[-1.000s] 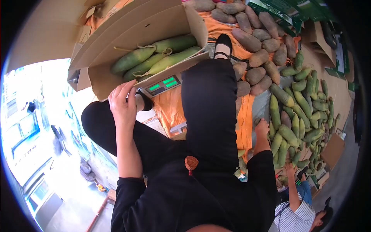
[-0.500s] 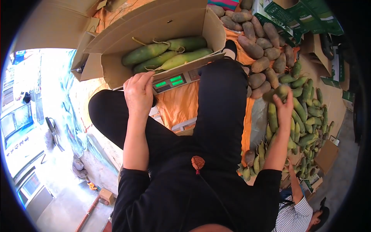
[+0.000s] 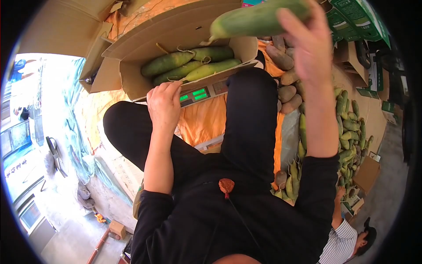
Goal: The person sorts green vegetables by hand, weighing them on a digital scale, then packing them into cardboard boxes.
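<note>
An open cardboard box (image 3: 176, 36) rests on a scale (image 3: 199, 95) with lit green digits. Several long green radishes (image 3: 168, 64) lie inside it. My left hand (image 3: 163, 102) is closed over the box's near edge. Raised above the box's right end, my right hand (image 3: 311, 46) grips another large green radish (image 3: 252, 21), its pointed tip toward the box. My fingers hide part of this radish.
Reddish-brown radishes (image 3: 288, 93) lie on orange cloth to the right. A pile of green radishes (image 3: 351, 132) spreads beyond, beside green cartons (image 3: 358, 20). A person in a striped shirt (image 3: 337, 244) is at lower right.
My right hand has lifted a green radish from the pile on the right, up and left toward the box. The left hand stays on the box edge.
</note>
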`<move>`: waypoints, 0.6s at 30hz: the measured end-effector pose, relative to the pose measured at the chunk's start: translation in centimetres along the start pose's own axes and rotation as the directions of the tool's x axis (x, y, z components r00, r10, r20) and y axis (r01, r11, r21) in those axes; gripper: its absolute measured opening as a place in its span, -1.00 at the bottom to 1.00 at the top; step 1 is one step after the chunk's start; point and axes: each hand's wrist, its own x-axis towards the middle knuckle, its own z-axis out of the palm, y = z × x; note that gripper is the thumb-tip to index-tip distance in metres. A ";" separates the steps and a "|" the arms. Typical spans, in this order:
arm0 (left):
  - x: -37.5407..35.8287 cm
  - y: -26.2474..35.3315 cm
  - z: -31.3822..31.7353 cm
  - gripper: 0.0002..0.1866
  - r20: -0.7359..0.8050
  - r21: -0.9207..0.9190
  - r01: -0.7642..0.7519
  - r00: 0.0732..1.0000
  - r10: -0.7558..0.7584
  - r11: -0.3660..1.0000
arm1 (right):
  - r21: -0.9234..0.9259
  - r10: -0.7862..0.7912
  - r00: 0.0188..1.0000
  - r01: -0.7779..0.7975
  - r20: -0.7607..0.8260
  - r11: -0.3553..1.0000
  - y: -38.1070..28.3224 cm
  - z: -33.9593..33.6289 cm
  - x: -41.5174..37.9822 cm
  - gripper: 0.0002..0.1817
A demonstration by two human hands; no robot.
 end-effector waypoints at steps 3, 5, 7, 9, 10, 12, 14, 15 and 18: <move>0.1 0.0 -0.1 -0.87 0.003 0.003 -0.009 1.000 0.009 1.000 | -0.335 0.149 0.989 -0.132 0.023 0.933 7.4 -1.5 2.1 -0.43; 0.1 0.0 -0.1 -0.86 0.012 -0.006 -0.004 1.000 0.004 1.000 | -0.425 0.185 0.982 -0.187 -0.047 0.885 10.9 -2.7 2.5 -0.54; 0.0 -0.1 -0.4 -0.85 0.015 -0.011 0.009 1.000 -0.009 1.000 | -0.556 0.182 0.983 -0.155 -0.008 0.817 11.6 -4.6 2.8 -0.56; 0.0 0.2 -0.8 -0.80 0.043 -0.055 0.001 0.999 0.001 0.998 | -0.674 0.188 0.982 -0.116 0.034 0.730 11.1 -6.2 2.8 -0.57; 0.0 0.4 -1.1 -0.80 0.042 -0.055 0.006 0.999 -0.004 0.998 | -0.677 0.199 0.980 -0.126 0.031 0.725 10.7 -6.8 2.7 -0.60; 0.2 0.7 -1.5 -0.74 0.079 -0.126 0.026 0.997 -0.016 0.992 | -0.711 0.236 0.972 -0.155 0.015 0.686 9.6 -7.4 2.7 -0.63; 0.5 0.7 -2.4 -0.72 0.067 -0.216 0.044 0.997 -0.030 0.975 | -0.680 0.275 0.961 -0.190 0.018 0.708 8.4 -7.3 2.9 -0.65; 0.7 0.8 -3.0 -0.70 0.059 -0.306 0.060 0.997 -0.044 0.950 | -0.648 0.315 0.949 -0.228 0.020 0.727 7.7 -7.0 3.1 -0.66; 1.2 1.3 -5.2 -0.68 0.080 -0.429 0.160 0.987 -0.139 0.889 | -0.737 0.294 0.955 -0.165 0.047 0.655 6.5 -6.3 3.6 -0.63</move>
